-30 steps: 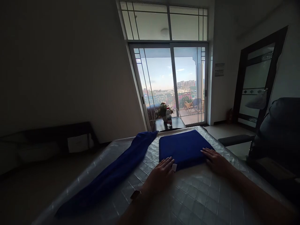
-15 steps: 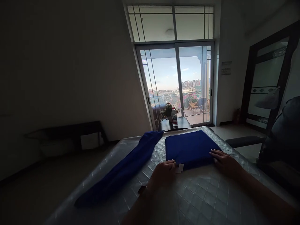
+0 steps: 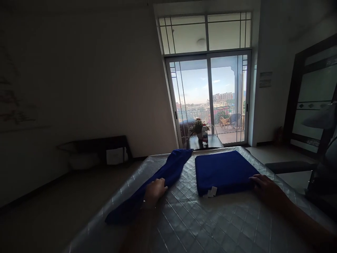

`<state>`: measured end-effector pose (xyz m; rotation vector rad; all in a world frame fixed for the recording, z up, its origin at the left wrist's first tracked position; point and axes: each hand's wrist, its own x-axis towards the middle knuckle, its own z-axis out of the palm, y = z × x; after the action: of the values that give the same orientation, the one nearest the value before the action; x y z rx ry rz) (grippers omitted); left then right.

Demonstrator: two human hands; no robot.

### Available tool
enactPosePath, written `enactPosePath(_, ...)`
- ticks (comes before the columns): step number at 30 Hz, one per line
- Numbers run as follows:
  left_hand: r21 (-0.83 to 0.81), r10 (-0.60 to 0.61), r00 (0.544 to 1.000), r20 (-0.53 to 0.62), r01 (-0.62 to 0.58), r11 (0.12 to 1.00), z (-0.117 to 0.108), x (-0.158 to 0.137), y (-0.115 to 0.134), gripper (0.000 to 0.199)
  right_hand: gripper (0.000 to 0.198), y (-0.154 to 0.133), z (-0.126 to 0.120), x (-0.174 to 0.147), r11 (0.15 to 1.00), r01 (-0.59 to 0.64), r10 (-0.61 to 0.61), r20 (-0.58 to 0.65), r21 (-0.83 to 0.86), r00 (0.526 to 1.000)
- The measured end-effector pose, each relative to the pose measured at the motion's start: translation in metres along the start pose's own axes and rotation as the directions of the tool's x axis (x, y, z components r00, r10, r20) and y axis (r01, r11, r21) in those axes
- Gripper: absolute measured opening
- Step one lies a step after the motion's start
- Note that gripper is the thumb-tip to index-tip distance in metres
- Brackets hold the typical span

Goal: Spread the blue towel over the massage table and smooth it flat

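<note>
Head view: your left hand (image 3: pixel 156 189) curls over the long blue cloth (image 3: pixel 176 165), your right hand (image 3: pixel 260 184) touches the folded blue bundle's (image 3: pixel 226 170) near right corner, both on quilted silver cover (image 3: pixel 223 221); whether either grips can't be made out. Keep fingertips light so edges don't rumple. White tags (image 3: pixel 212 192), bottle (image 3: pixel 204 135) label: unreadable.

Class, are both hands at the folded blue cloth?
No: the right hand is at the folded cloth, the left hand at the long blue cloth.

Free quilted strip (image 3: pixel 183 184) between long cloth (image 3: pixel 175 167) and folded fabric (image 3: pixel 223 170), bottle (image 3: pixel 204 136) standing beyond
</note>
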<state>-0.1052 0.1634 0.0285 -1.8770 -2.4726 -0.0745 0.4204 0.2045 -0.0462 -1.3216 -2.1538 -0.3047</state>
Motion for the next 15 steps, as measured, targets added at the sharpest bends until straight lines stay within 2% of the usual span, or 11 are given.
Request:
enactPosePath(5, -0.003, -0.019, 0.998, -0.061, 0.019, 1.000, -0.012, 0.000, 0.000, 0.021, 0.040, 0.002, 0.001, 0.000, 1.000, -0.018, 0.018, 0.010, -0.002, 1.000)
enactPosePath(11, -0.061, -0.099, 0.977, -0.189, 0.089, 0.994, -0.037, -0.005, -0.004, 0.038, 0.039, 0.002, 0.001, 0.000, 0.999, -0.030, 0.029, 0.011, 0.026, 1.000)
enactPosePath(13, -0.089, -0.146, 0.946, -0.289, 0.126, 0.988, -0.044, -0.007, 0.000, 0.044, 0.039, 0.002, 0.001, -0.001, 0.998, -0.043, 0.042, 0.020, 0.038, 0.999)
enactPosePath(15, -0.177, -0.213, 0.878, -0.428, 0.149, 0.973, -0.051, -0.008, 0.004, 0.045, 0.039, 0.004, 0.002, -0.001, 0.998, -0.054, 0.053, 0.026, 0.045, 0.998)
